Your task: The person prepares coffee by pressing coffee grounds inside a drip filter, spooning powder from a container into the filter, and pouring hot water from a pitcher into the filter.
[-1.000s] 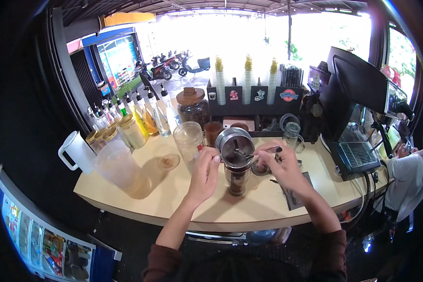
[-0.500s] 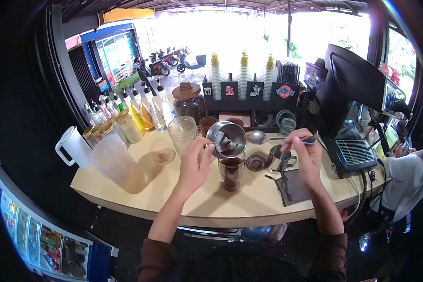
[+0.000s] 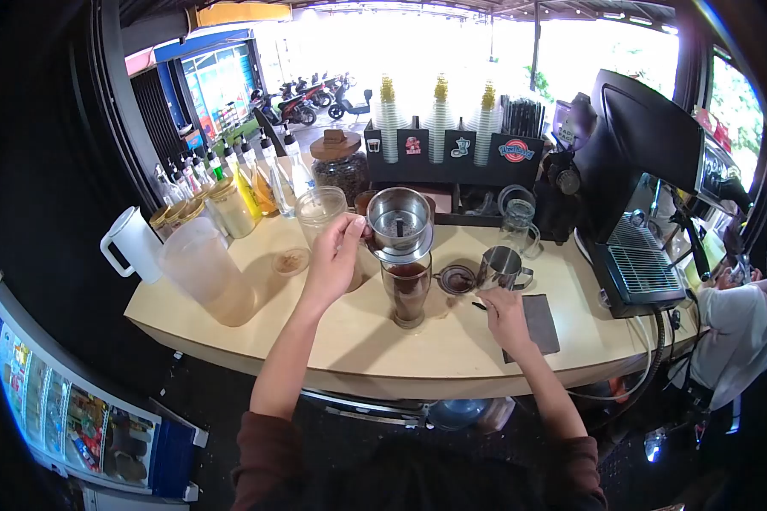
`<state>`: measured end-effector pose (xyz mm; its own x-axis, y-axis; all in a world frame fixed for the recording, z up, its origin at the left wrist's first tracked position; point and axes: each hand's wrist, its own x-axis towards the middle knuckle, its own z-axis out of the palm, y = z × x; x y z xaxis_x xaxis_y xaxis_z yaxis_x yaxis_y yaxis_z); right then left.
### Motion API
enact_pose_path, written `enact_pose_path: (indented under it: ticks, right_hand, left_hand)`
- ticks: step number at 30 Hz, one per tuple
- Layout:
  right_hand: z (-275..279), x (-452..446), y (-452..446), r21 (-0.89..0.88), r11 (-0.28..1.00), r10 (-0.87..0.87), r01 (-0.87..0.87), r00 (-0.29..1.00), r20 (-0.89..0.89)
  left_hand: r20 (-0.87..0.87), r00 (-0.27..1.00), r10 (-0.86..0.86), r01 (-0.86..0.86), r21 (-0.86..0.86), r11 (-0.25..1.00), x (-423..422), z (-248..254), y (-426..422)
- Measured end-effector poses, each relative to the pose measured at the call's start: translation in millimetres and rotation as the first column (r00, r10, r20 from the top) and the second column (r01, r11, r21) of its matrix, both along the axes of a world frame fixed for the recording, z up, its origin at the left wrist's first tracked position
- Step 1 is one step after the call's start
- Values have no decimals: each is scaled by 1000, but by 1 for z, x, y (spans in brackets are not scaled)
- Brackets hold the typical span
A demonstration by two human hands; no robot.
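Observation:
My left hand (image 3: 337,253) grips a metal coffee drip filter (image 3: 399,223) by its side. The filter is held over a tall glass (image 3: 407,298) of dark liquid; whether they touch I cannot tell. A small dark part stands up inside the filter. My right hand (image 3: 507,322) is closed low over the counter, in front of a steel pitcher (image 3: 498,266) and beside a dark grey cloth (image 3: 540,322). A thin black tip shows at its left side, but what the fingers hold is hidden. A small round strainer (image 3: 457,279) lies between glass and pitcher.
On the left stand a cloudy plastic jug (image 3: 203,268), a white pitcher (image 3: 135,245) and several pump bottles. An open jar (image 3: 320,209) is beyond my left hand. An espresso machine (image 3: 648,187) fills the right, with a person in white (image 3: 733,328) beyond. Glass mugs (image 3: 518,217) stand behind the pitcher.
My right hand has come down and left to the counter by the cloth; the spoon it held is out of sight. The filter, tilted before, is now nearly level above the glass.

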<state>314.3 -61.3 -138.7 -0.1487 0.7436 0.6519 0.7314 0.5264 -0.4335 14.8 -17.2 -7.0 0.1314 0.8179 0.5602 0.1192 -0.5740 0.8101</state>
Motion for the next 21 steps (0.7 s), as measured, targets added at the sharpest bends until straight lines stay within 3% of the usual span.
enact_pose_path:
  ticks: [5,11,18,20,21]
  right_hand:
    - [-19,-3,5,137,990,-51,24,979,200]
    - [-26,-3,3,38,999,13,-25,961,276]
    - [-6,-4,-8,-20,999,52,-48,968,247]
    - [-8,3,-4,90,995,52,-51,999,-9]
    - [-2,7,-3,96,994,51,-50,999,-8]
  left_hand:
    - [-35,999,-8,7,-26,1000,2,0,0]
    - [-19,1000,-2,1,-47,999,4,-6,-2]
    - [-24,1000,20,-21,-82,996,7,-5,-12]
    - [-14,999,36,-37,-102,994,6,-4,-15]
    - [-14,1000,28,-29,-99,995,4,-6,-14]
